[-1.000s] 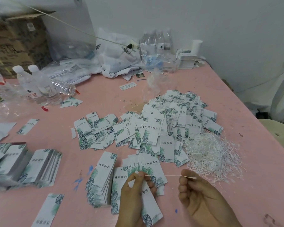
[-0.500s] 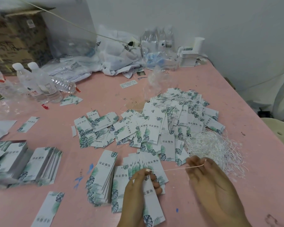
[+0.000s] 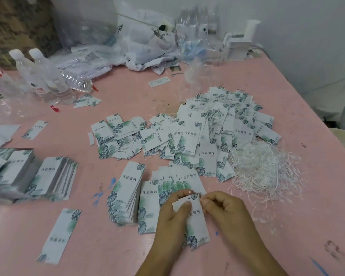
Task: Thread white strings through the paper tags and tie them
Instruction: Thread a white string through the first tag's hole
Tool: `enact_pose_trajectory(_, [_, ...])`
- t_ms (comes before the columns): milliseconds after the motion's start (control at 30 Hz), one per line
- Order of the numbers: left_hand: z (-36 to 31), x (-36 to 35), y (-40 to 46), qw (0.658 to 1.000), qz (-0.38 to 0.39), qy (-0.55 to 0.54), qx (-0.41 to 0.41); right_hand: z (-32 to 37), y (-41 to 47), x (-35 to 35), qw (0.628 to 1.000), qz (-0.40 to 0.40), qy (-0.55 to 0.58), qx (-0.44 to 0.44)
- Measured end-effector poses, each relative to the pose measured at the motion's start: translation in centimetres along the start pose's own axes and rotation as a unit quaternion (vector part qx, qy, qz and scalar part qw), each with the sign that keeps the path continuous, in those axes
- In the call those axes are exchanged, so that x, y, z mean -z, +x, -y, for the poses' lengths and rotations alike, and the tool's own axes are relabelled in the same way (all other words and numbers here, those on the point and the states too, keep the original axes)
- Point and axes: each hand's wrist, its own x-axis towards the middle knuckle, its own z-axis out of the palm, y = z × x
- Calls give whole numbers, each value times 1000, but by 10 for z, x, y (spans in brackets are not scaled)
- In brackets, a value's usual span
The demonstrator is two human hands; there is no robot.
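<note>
Head view: a pink table (image 3: 227, 80) fills the frame, running back to a white wall; across its middle lies a wide heap of loose paper tags (image 3: 207, 132), white with green leaf prints, and just right of that heap a tangle of white strings (image 3: 267, 168); at the left edge sit stacked tags (image 3: 48, 176), with a single tag (image 3: 60, 234) lying alone nearer the camera; a fanned bundle of tags (image 3: 127, 196) lies just left of the hands; far back are crumpled plastic bags (image 3: 143, 40) and, at the left, clear water bottles (image 3: 44, 76); the left hand (image 3: 173, 222) grips one tag (image 3: 195, 220) above the table's near edge, thumb pressed on its face just below the punched hole, fingers curled behind; the right hand (image 3: 225, 212) touches the tag's right edge, fingers curled and pinched together near the hole; whether a string sits in that pinch cannot be told.
</note>
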Motion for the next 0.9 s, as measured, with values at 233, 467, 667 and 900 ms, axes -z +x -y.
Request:
enact_pose_trajectory(233, [4, -2, 0, 997, -36, 35, -63, -2, 0, -9, 997, -33, -53, 40])
enact_pose_trajectory(467, [2, -4, -2, 997, -44, -30, -57, 7, 2, -9, 986, -38, -144, 71])
enact_pose_trajectory(667, [3, -2, 0, 996, -16, -82, -23, 21, 2, -6, 981, -37, -184, 47])
enact_pose_trajectory(900, [-3, 5, 2, 989, 42, -136, 28, 27, 3, -3, 982, -21, -187, 19])
